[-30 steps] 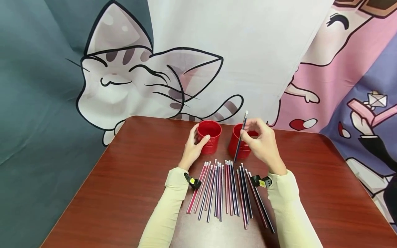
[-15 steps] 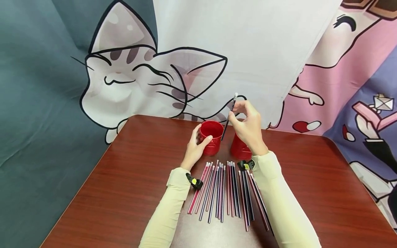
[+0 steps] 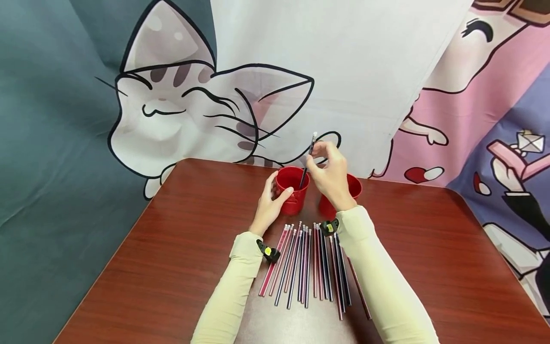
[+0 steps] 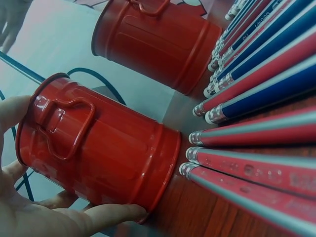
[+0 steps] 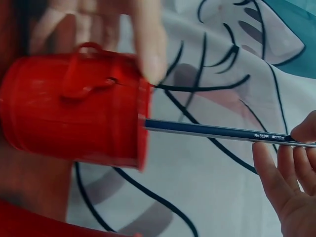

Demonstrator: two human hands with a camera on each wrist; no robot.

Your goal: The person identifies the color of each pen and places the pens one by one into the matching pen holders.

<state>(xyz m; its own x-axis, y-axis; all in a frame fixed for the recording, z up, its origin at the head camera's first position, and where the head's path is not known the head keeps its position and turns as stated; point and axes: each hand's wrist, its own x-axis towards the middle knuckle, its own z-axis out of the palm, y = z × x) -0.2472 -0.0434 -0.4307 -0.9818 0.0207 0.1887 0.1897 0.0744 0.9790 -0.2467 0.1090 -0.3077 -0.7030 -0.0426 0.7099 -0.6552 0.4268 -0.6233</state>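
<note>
My left hand (image 3: 271,200) grips the left red metal cup (image 3: 292,203) by its side, thumb near the rim. In the left wrist view its fingers wrap around that cup (image 4: 103,143), which has a wire handle. My right hand (image 3: 330,174) pinches a dark blue pencil (image 3: 307,165) near its eraser end. The pencil's lower end is inside the left cup's mouth, as the right wrist view also shows with the pencil (image 5: 212,130) passing the rim. A second red cup (image 3: 354,186) stands to the right, partly hidden behind my right hand.
Several red and dark blue pencils (image 3: 305,267) lie in a spread row on the brown table (image 3: 172,248), erasers towards the cups. My right forearm covers some at the right. A cartoon-printed cloth (image 3: 365,71) hangs behind the table's far edge.
My right hand has carried the pencil leftwards from in front of the right cup, up and over, and its tip has entered the left cup. My left hand keeps its hold.
</note>
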